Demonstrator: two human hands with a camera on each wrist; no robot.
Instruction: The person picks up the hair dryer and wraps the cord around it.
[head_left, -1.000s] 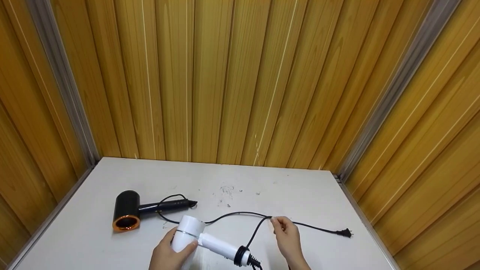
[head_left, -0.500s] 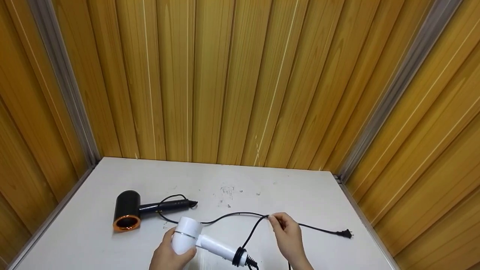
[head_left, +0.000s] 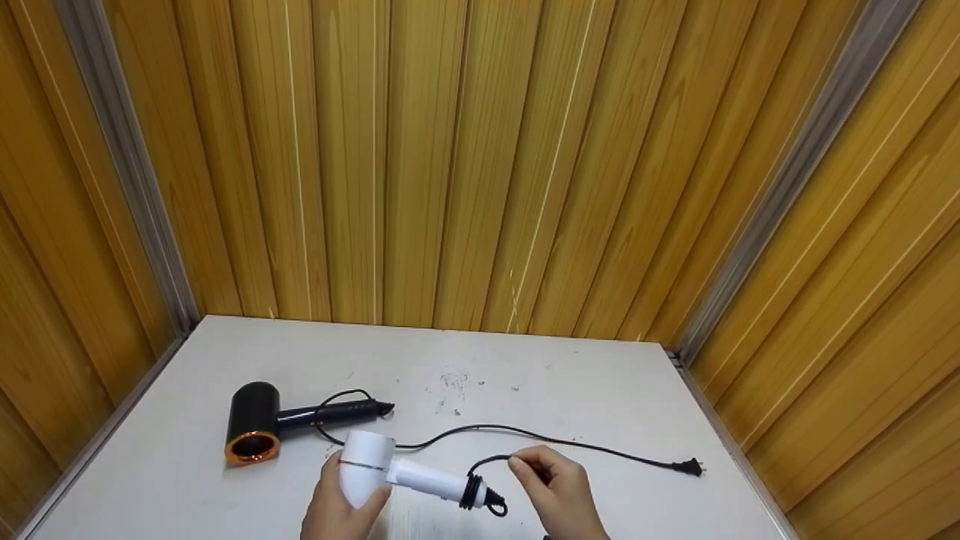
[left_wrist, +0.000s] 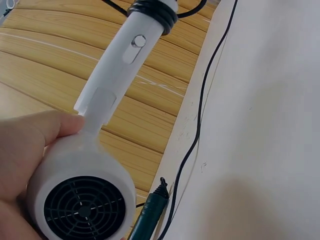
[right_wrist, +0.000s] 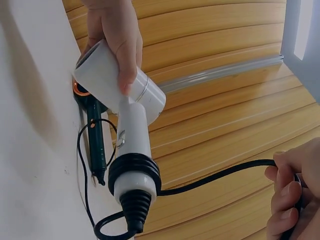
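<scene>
A white hair dryer [head_left: 427, 478] is held above the table by my left hand [head_left: 336, 501], whose fingers and thumb wrap its barrel. Its round black rear grille [left_wrist: 84, 210] faces the left wrist camera. Black cord [right_wrist: 134, 167] is wound in several turns around the end of the handle. From those turns a length of cord [right_wrist: 215, 176] runs to my right hand [head_left: 556, 489], which pinches it between thumb and forefinger. More of this cord passes through the curled fingers in the right wrist view; its far end is hidden.
A dark hair dryer [head_left: 253, 420] with an orange-rimmed nozzle lies at the left of the white table [head_left: 585, 375]. Its black cord [head_left: 517, 430] stretches right, behind my hands, to a plug [head_left: 688, 466]. Wood-patterned panels [head_left: 420, 165] enclose the table's back and sides.
My right hand has come down and nearer to the white hair dryer's handle, with the pinched cord now short and bent. The left hand has tilted the dryer slightly, its handle end rising.
</scene>
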